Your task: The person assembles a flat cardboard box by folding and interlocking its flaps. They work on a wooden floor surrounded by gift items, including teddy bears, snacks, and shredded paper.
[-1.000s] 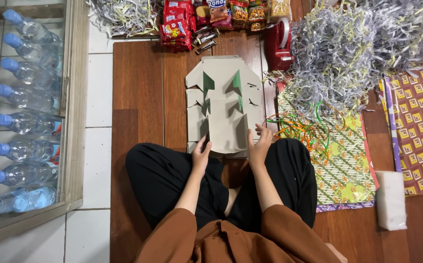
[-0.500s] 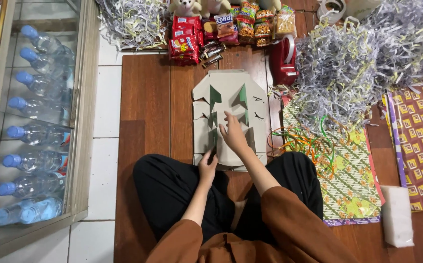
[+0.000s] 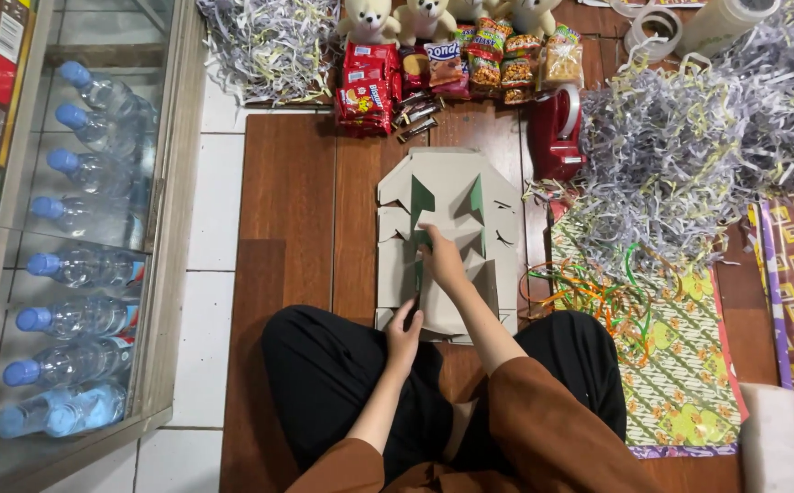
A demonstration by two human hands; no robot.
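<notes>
A flat, unfolded grey cardboard box (image 3: 452,196) with green inner flaps lies on the wooden floor in front of my crossed legs. My right hand (image 3: 442,260) reaches over its middle and lifts a grey flap near the green parts. My left hand (image 3: 403,333) presses on the near left part of the cardboard, fingers on its edge.
Heaps of shredded paper (image 3: 680,146) lie at the right and top left. Snack packets (image 3: 369,87), plush bears (image 3: 369,18) and a red tape dispenser (image 3: 557,132) sit beyond the box. Patterned wrapping sheets (image 3: 680,365) and ribbons lie right. A glass cabinet of water bottles (image 3: 77,265) stands left.
My right hand has moved from the box's near right edge to its middle and taken up a flap. My left hand stays at the near edge.
</notes>
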